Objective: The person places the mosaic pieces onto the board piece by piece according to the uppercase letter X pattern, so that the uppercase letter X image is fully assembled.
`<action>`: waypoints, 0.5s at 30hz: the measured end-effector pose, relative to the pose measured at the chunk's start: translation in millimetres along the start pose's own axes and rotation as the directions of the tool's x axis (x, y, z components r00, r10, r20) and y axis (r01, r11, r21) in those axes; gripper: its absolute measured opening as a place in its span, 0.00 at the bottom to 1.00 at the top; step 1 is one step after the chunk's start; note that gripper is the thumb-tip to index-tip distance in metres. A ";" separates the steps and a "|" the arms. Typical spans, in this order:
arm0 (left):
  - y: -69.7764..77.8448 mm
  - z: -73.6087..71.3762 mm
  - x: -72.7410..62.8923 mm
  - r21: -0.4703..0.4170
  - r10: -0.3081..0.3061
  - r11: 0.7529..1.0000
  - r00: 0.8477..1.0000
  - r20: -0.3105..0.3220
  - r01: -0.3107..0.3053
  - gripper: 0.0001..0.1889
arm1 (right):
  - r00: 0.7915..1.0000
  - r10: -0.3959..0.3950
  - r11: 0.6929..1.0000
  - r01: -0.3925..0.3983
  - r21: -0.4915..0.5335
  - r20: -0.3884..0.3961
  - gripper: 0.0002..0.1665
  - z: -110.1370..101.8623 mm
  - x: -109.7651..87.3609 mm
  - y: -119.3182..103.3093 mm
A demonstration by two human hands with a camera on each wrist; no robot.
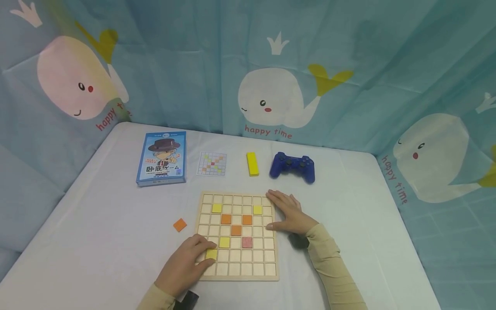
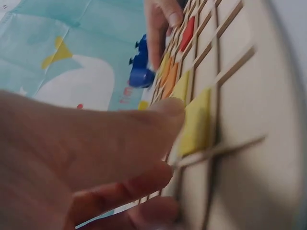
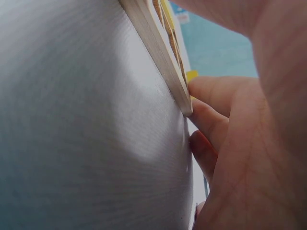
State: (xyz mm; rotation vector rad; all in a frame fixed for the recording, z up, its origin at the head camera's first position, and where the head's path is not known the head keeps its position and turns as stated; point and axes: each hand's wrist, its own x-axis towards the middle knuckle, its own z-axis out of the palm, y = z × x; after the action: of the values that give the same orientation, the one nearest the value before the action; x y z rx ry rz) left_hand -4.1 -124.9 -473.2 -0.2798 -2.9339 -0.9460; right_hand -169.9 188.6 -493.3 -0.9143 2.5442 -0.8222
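A wooden grid board [image 1: 240,278] lies flat on the white table, holding several yellow and orange tiles and one red tile [image 1: 247,242]. At its lower left, my left hand [image 1: 185,263] has thumb and fingertips beside a yellow tile [image 1: 211,254] that sits in a cell. The left wrist view shows the thumb [image 2: 158,115] close against this yellow tile [image 2: 196,124], the fingers apart from the thumb. My right hand [image 1: 289,215] rests at the board's upper right edge, fingers extended. In the right wrist view, its fingers [image 3: 211,96] touch the board's corner [image 3: 184,103].
A loose orange tile [image 1: 180,224] lies left of the board. Behind stand a blue game box [image 1: 162,157], a printed grid card [image 1: 212,164], a yellow block [image 1: 252,164] and a blue game controller [image 1: 292,167]. A whale-print curtain [image 1: 193,86] hangs around the table.
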 end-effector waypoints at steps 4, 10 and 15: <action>-6.5 -12.3 4.6 -0.005 -0.056 0.998 0.998 0.006 0.056 0.13 | 1.000 0.002 1.000 -0.002 0.002 0.003 0.59 -0.1 -0.4 0.0; -37.0 -35.1 15.4 -0.003 -0.184 0.983 0.975 -0.128 0.185 0.14 | 1.000 0.007 1.000 -0.007 0.003 0.007 0.59 -0.8 -1.0 -0.1; -60.5 -36.9 19.0 -0.033 -0.306 0.952 0.944 -0.121 0.304 0.24 | 1.000 0.002 1.000 -0.002 0.005 0.000 0.58 -1.7 -1.1 -0.4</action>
State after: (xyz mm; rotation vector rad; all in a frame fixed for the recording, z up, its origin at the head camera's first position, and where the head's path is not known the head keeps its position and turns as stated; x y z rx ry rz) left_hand -34.4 -191.7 -476.2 0.2345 -2.9049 -0.9746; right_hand -169.7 189.7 -491.6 -0.9098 2.5421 -0.8271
